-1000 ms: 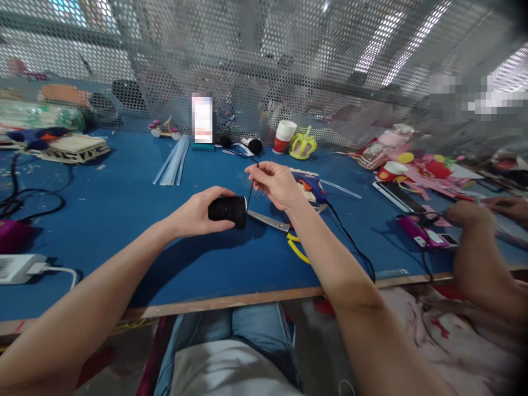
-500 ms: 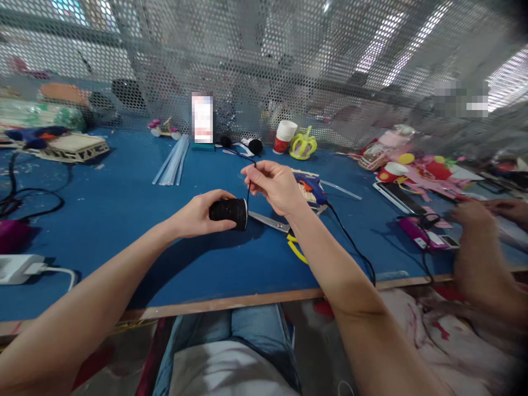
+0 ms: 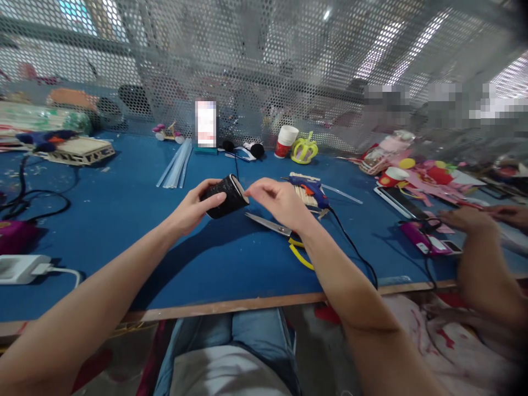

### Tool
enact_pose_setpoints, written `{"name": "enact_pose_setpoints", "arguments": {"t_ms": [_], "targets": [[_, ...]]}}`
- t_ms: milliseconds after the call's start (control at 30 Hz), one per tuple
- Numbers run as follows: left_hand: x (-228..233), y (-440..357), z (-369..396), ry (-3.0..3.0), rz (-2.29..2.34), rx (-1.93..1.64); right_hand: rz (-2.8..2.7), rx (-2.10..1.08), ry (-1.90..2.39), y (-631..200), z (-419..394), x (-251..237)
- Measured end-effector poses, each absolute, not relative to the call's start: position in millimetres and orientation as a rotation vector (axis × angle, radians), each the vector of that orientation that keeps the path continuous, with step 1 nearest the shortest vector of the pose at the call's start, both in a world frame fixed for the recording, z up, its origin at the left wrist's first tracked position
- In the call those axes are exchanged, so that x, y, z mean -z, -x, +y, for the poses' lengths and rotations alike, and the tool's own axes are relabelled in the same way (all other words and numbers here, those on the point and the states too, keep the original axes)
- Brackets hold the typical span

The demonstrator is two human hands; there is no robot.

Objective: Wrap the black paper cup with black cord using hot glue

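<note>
My left hand is wrapped round a black-covered cup, tilted above the table with its open, pale-rimmed mouth facing right. A thin black cord runs from the back of the table to the cup's far side. Close to the mouth, my right hand has its fingertips pinched together; what they hold, if anything, cannot be made out. Beneath that hand lie open scissors with yellow handles, partly hidden by my forearm. Just beyond it rests a blue glue gun on a pale stick-built piece.
Clear glue sticks, a propped phone, stacked paper cups and a yellow crown-shaped piece stand along the back. A white power strip is at left. Another person's hands work at right beside a purple box.
My left hand has raised and tilted the cup, turning its mouth into view. My right hand has lowered to the rim; the cord it pinched upright now runs behind the cup.
</note>
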State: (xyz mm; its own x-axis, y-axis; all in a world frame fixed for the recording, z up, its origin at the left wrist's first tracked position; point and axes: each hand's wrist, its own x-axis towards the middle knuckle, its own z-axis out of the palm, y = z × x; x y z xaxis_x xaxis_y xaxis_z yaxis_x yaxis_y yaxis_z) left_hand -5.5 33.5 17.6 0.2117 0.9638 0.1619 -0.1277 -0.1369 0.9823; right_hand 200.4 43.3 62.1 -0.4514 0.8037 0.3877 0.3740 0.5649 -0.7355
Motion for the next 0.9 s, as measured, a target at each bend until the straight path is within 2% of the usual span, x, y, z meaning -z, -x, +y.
{"name": "enact_pose_setpoints", "arguments": {"t_ms": [200,467,667,900], "targets": [[-11.3,-1.6,31.5,-1.402,0.869,-1.127,-2.195,-0.602,0.898,-201.3,33.0,-54.9],[-31.8,16.2,30.7,-2.027,0.796,-1.05,-2.41,-1.024,0.757,-221.8,33.3,-74.5],[-38.5,15.0,26.9,-2.038,0.643,-0.854,-2.419,-1.185,0.714,-222.8,33.8,-67.4],[-40.8,17.2,25.9,-1.928,0.598,-0.784,-2.368,-1.319,0.684,-228.5,39.0,-64.6]]}}
